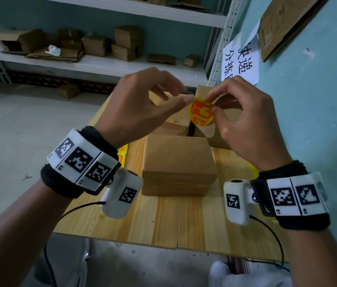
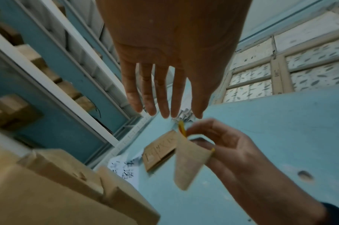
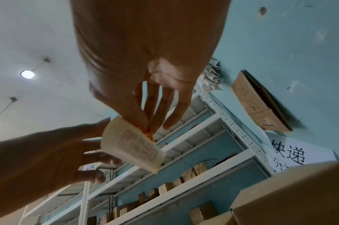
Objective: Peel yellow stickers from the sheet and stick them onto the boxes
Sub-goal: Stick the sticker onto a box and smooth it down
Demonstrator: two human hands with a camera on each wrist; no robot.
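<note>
A yellow-and-orange sticker [image 1: 201, 112] is held up in the air above the cardboard boxes. My right hand [image 1: 211, 104] pinches its top right corner between thumb and fingers. A pale backing paper [image 1: 208, 130] hangs curled below it, also visible in the left wrist view as backing paper [image 2: 189, 164]. My left hand [image 1: 176, 96] is just to the left, fingers straight [image 2: 165, 106], index tip at the sticker's edge and gripping nothing. A closed brown box [image 1: 178, 162] sits under the hands, with more boxes [image 1: 171, 125] behind it. The sticker sheet [image 1: 122, 156] peeks out beside my left wrist.
The wooden table [image 1: 163, 224] ends close to my body. A blue wall [image 1: 308, 100] with a paper sign [image 1: 240, 61] and a cardboard piece [image 1: 283, 23] runs along the right. White shelves [image 1: 101, 65] with small boxes stand behind.
</note>
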